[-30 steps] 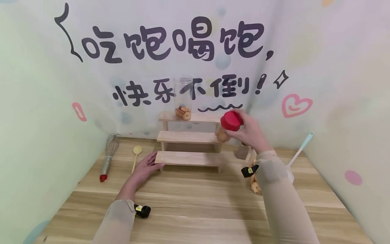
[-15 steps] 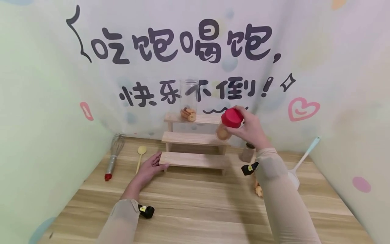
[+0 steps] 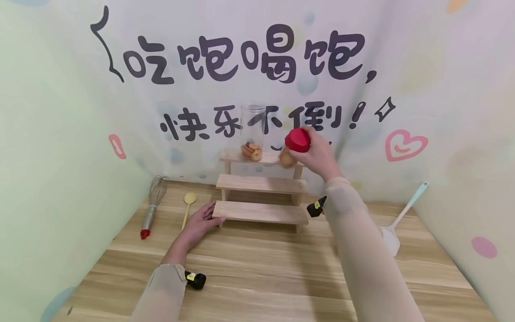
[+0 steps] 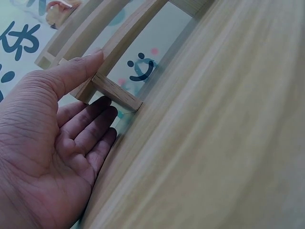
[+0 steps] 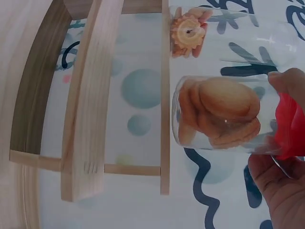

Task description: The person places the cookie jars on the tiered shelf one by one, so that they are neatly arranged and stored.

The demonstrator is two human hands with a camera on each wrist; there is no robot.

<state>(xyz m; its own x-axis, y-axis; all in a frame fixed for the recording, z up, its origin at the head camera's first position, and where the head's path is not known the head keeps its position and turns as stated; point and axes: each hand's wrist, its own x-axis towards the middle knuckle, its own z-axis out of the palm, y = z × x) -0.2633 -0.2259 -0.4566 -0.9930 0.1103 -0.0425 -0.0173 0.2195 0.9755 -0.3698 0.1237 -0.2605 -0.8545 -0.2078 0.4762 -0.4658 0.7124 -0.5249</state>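
My right hand (image 3: 318, 150) grips a clear jar by its red lid (image 3: 298, 140) at the top step of a wooden three-step shelf (image 3: 261, 212). Round cookies (image 5: 228, 102) fill part of this jar (image 5: 267, 138), whose base is right at the top step in the right wrist view. Beside it on that step stands a tall clear jar (image 3: 252, 125) with ring-shaped cookies (image 3: 251, 152) at its bottom. My left hand (image 3: 201, 226) holds the left end of the lowest step, thumb (image 4: 81, 71) on its front edge and fingers (image 4: 90, 121) by the leg.
A whisk (image 3: 153, 205) and a yellow spoon (image 3: 187, 208) lie left of the shelf on the wooden table (image 3: 249, 277). A white spatula with a pale blue handle (image 3: 412, 201) lies to the right. A printed cloth (image 3: 225, 27) hangs close behind the shelf.
My right hand has lifted the red-lidded jar and carried it up to the top step, left of where it was. My left hand stays at the shelf's end. The view shifts slightly.
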